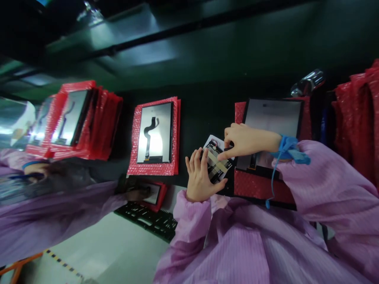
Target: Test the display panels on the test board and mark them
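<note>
An opened electronic device (219, 163) lies in front of me, with dark parts, a thin red wire and a beige strip of tape across it. My left hand (201, 175) rests along its left and lower edge, fingers spread and thumb out. My right hand (241, 140) reaches over from the right, its fingers bent in a pinch at the device's upper right. A small dark thing shows between those fingers; I cannot make out what it is. Under my right wrist, a display panel (272, 112) lies on red bubble wrap (254, 184).
Left of the device, another display panel (160, 138) with a black flex cable lies on a red bubble-wrap bag (133, 157). Red-bagged panels (102, 122) stand further left, more red bags (358, 118) at right. A co-worker's blurred sleeve (74, 209) reaches in from the left.
</note>
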Available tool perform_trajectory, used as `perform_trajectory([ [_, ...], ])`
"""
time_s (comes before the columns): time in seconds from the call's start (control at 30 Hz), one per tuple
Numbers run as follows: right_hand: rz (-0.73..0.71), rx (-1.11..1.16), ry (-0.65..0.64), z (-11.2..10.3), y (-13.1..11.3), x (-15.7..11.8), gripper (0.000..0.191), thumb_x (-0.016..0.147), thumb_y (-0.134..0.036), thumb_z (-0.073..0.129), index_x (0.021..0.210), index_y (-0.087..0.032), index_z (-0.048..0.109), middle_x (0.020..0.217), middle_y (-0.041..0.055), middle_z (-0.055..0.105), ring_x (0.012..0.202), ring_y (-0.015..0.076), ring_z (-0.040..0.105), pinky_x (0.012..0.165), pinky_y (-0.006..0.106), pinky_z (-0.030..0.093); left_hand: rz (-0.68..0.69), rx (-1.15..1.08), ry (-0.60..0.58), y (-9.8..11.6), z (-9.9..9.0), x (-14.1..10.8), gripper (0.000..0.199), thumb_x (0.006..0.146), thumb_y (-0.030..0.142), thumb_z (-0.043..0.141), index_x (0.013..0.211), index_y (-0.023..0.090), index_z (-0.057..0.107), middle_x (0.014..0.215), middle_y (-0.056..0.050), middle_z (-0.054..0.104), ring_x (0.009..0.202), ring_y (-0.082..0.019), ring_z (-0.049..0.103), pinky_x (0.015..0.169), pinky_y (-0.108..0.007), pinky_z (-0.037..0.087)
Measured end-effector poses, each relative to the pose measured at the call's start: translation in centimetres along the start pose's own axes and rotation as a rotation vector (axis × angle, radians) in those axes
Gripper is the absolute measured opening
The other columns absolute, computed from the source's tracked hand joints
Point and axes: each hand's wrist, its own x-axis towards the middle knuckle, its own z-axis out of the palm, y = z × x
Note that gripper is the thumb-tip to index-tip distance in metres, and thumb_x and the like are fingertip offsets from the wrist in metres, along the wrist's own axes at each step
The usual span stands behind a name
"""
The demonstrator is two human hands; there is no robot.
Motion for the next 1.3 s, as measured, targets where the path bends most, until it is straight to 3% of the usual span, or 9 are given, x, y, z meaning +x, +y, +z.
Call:
perform_trajectory([
  [0.1, 0.038, -0.039, -0.006, 0.0, -0.1, -0.3, 0.04, 0.088, -0.051, 0.063, 0.091, -0.015, 0.079, 0.108, 0.0153, 0.068, 0.106, 0.031, 0.055, 0.089, 0.04, 0.042, -0.022, 0.017, 0.051, 0.2, 0.4, 0.4, 0.105, 0.076, 0.059, 0.069, 0.156, 0.014, 0.018, 0.146, -0.024, 0.044, 0.138, -0.041, 0.039, 0.116, -0.065, 0.021],
  [0.17, 0.056, -0.016, 0.023, -0.1, 0.0, -0.2, 0.041, 0.092, -0.047, 0.058, 0.094, -0.012, 0.078, 0.106, 0.016, 0.069, 0.102, 0.0283, 0.059, 0.086, 0.037, 0.043, -0.032, 0.019, 0.072, 0.3, 0.4, 0.8, 0.102, 0.077, 0.056, 0.07, 0.155, 0.014, 0.019, 0.144, -0.023, 0.046, 0.135, -0.041, 0.041, 0.114, -0.066, 0.024],
  [0.3, 0.078, 0.05, 0.076, -0.1, 0.4, 0.0, 0.057, 0.098, -0.054, 0.042, 0.096, -0.008, 0.076, 0.099, 0.0171, 0.071, 0.09, 0.023, 0.063, 0.077, 0.032, 0.045, -0.044, 0.02, 0.084, 0.3, 0.4, 1.6, 0.102, 0.074, 0.049, 0.073, 0.154, 0.013, 0.02, 0.142, -0.023, 0.047, 0.13, -0.039, 0.044, 0.111, -0.065, 0.03],
  [0.57, 0.105, -0.007, 0.127, 0.4, -0.2, 0.2, 0.057, 0.097, -0.052, 0.04, 0.093, -0.009, 0.076, 0.109, 0.0204, 0.07, 0.106, 0.0315, 0.063, 0.085, 0.037, 0.047, -0.057, -0.029, 0.134, 0.2, 0.6, 2.7, 0.111, 0.068, 0.038, 0.079, 0.154, 0.011, 0.014, 0.139, -0.024, 0.046, 0.126, -0.038, 0.046, 0.107, -0.059, 0.039],
  [0.77, 0.18, 0.143, 0.151, 0.3, -0.5, 0.0, 0.071, 0.084, -0.076, 0.047, 0.1, -0.012, 0.074, 0.092, 0.0158, 0.073, 0.091, 0.0306, 0.069, 0.073, 0.036, 0.048, -0.125, -0.031, 0.169, 0.7, 0.7, 2.5, 0.115, 0.064, 0.035, 0.081, 0.155, 0.014, 0.013, 0.135, -0.02, 0.048, 0.123, -0.036, 0.047, 0.107, -0.059, 0.04],
  [0.93, 0.148, 0.069, 0.134, 0.5, -0.3, 0.1, 0.042, 0.079, -0.043, 0.063, 0.109, -0.014, 0.071, 0.102, 0.0133, 0.075, 0.1, 0.0305, 0.068, 0.079, 0.035, 0.047, -0.16, -0.067, 0.19, 1.0, 0.8, 2.5, 0.116, 0.064, 0.036, 0.082, 0.155, 0.013, 0.014, 0.131, -0.02, 0.049, 0.122, -0.036, 0.046, 0.105, -0.056, 0.043],
  [1.03, 0.122, 0.062, 0.152, 0.5, -0.1, 0.1, 0.035, 0.082, -0.035, 0.056, 0.106, -0.015, 0.07, 0.104, 0.0113, 0.074, 0.097, 0.0259, 0.068, 0.077, 0.032, 0.046, -0.146, -0.07, 0.228, 1.0, 0.8, 2.5, 0.118, 0.062, 0.036, 0.084, 0.154, 0.012, 0.014, 0.133, -0.021, 0.049, 0.121, -0.037, 0.046, 0.105, -0.056, 0.042],
  [1.2, 0.121, 0.079, 0.161, 0.4, 0.5, 0.4, 0.042, 0.088, -0.052, 0.047, 0.08, -0.016, 0.068, 0.093, 0.012, 0.073, 0.085, 0.0232, 0.068, 0.073, 0.032, 0.047, -0.077, -0.106, 0.303, 1.0, 1.3, 2.7, 0.124, 0.057, 0.043, 0.086, 0.152, 0.014, 0.011, 0.138, -0.024, 0.047, 0.124, -0.039, 0.049, 0.107, -0.058, 0.039],
  [1.3, 0.067, 0.143, 0.147, 0.5, 1.2, 0.8, 0.038, 0.083, -0.052, 0.049, 0.077, -0.02, 0.068, 0.087, 0.0092, 0.074, 0.083, 0.0235, 0.068, 0.076, 0.033, 0.048, -0.083, -0.179, 0.306, 1.0, 1.4, 3.2, 0.125, 0.055, 0.047, 0.086, 0.151, 0.015, 0.013, 0.137, -0.023, 0.048, 0.125, -0.039, 0.049, 0.107, -0.058, 0.04],
])
